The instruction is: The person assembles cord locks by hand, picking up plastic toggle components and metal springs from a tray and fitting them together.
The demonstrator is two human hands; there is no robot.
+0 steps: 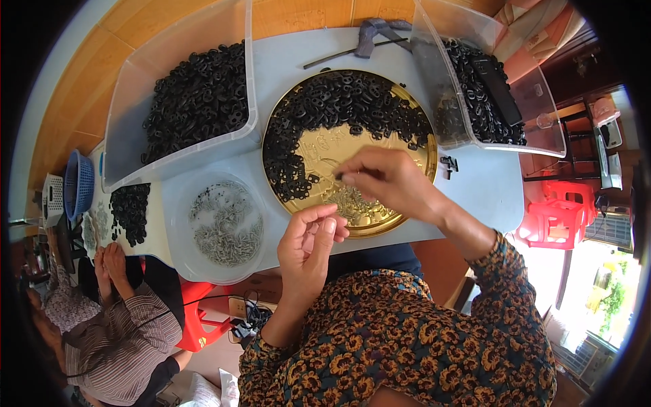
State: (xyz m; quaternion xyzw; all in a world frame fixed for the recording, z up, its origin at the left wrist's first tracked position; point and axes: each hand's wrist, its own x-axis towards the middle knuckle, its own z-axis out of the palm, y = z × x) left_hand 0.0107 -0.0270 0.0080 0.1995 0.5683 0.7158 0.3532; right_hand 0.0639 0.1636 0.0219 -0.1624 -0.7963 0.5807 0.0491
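A round golden tray (319, 148) lies before me. Small black ring-like parts (346, 100) are heaped along its far and left sides. Silvery metal pieces (363, 209) lie loose at its near side. Over the tray my right hand (397, 182) is closed, thumb and forefinger pinching a small black part (339, 176). By the tray's near edge my left hand (308, 244) is turned palm inward, its thumb and fingers drawn together. Whatever sits between those fingertips, if anything, is too small to make out.
Clear bins (252, 81) of black parts flank the tray; the right one also holds a flat black rectangular object (496, 91). Left of me stands a round tub (178, 224) of metal pieces. A person's hands (112, 263) work beside a black pile (129, 211). Red stools (556, 214) stand right.
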